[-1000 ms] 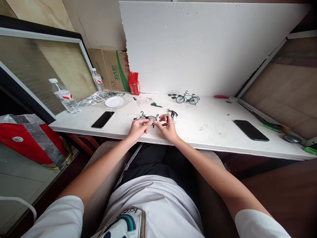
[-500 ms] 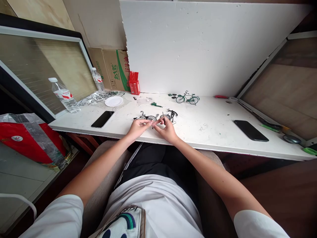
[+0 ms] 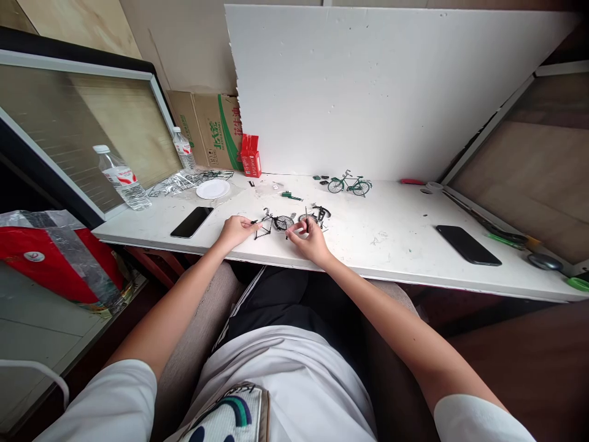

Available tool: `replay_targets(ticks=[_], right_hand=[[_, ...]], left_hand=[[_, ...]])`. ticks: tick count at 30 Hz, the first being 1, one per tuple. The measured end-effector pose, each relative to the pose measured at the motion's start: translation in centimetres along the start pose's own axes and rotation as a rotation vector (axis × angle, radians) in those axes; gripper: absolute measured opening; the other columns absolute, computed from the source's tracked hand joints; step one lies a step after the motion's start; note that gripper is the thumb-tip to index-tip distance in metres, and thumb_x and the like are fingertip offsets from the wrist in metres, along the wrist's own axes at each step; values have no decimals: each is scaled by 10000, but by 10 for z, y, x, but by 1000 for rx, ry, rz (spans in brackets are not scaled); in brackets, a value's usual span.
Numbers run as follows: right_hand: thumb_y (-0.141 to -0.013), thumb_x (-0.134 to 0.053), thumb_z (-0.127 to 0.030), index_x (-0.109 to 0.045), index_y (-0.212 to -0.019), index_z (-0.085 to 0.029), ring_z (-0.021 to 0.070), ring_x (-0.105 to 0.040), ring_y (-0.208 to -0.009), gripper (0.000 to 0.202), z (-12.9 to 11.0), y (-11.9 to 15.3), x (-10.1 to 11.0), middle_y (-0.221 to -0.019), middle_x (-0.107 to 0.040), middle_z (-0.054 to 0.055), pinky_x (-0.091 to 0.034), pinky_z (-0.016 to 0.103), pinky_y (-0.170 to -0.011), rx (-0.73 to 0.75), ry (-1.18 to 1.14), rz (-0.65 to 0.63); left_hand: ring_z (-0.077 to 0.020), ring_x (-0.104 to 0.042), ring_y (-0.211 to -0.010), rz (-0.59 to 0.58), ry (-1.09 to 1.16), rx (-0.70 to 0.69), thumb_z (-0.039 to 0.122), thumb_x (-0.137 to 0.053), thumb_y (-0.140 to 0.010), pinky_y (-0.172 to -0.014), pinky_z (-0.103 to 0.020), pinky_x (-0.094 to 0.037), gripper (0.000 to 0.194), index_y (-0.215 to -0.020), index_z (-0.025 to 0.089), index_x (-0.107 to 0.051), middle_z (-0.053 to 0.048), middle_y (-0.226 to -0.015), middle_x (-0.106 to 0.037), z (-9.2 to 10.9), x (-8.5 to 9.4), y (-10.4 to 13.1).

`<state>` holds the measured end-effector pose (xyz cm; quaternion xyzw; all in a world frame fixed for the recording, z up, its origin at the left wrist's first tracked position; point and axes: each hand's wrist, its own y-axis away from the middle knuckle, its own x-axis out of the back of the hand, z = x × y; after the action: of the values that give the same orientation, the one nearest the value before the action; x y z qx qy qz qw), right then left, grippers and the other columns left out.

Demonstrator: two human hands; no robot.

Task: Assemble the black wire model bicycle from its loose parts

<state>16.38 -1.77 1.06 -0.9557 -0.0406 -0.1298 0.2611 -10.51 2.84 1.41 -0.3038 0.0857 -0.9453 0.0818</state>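
On the white table, black model bicycle parts lie around both hands. My left hand is closed in a pinch at a thin black bicycle frame. My right hand has its thumb and forefinger together, with a tiny dark bit at the tips. A thin dark rod sticks up from between its fingers; its lower end is hidden. Between the hands lies a spoked black wheel, near small handlebars. Just beyond my right hand are a black mudguard piece and another wheel, partly covered.
A green model bicycle stands at the back, with a green part nearer. Phones lie left and right. Water bottles, a white plate and a red box stand back left.
My hands were together over the black parts. My left hand has moved left to the black frame, uncovering the wheel between them. My right hand has barely moved.
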Motion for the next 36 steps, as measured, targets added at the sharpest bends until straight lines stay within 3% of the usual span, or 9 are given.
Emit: replay_targets(ticks=[4, 10, 14, 19, 27, 36], right_hand=[[-905, -701, -488, -253, -850, -281, 238, -687, -877, 497, 0, 0, -1, -958, -780, 47, -501, 456, -860, 9, 10, -23], [-906, -716, -488, -274, -867, -284, 227, -701, -870, 489, -1, 2, -2, -983, -772, 45, -521, 436, -846, 2, -45, -75], [-876, -741, -530, -288, -874, -287, 224, -711, -856, 513, -2, 3, -3, -977, -755, 46, -553, 425, -800, -46, -113, -124], [-855, -775, -481, -321, -871, -284, 231, -721, -862, 496, 4, 1, -4, -951, -747, 45, -577, 419, -775, -60, -191, -140], [-850, -792, -477, -326, -878, -283, 236, -718, -842, 506, 6, 1, -2, -946, -752, 50, -581, 398, -728, -89, -233, -183], [-856, -797, -462, -322, -880, -280, 233, -711, -819, 509, 5, 2, -3, -933, -757, 48, -535, 370, -680, -92, -240, -211]], left_hand=[[-250, -708, -747, 12, 148, 26, 534, -960, -583, -664, -307, -495, 451, -742, 185, -722, -89, -763, -766, 4, -9, 2], [-118, -615, -536, -138, 433, -36, 622, -886, -718, -589, -276, -481, 557, -906, 159, -640, -141, -934, -807, 12, -19, 10], [-120, -613, -528, -142, 516, -79, 598, -917, -698, -589, -289, -496, 605, -988, 157, -622, -134, -909, -809, 27, -25, 22], [-162, -687, -615, -243, 578, -58, 558, -976, -623, -674, -341, -565, 727, -1132, 114, -706, -116, -917, -794, 39, -30, 34], [-159, -669, -666, -302, 658, -3, 523, -1009, -572, -684, -334, -559, 618, -946, 100, -760, -106, -881, -777, 42, -38, 40], [-149, -645, -672, -335, 706, 35, 494, -1014, -573, -695, -320, -513, 600, -950, 98, -764, -78, -834, -754, 47, -38, 44]])
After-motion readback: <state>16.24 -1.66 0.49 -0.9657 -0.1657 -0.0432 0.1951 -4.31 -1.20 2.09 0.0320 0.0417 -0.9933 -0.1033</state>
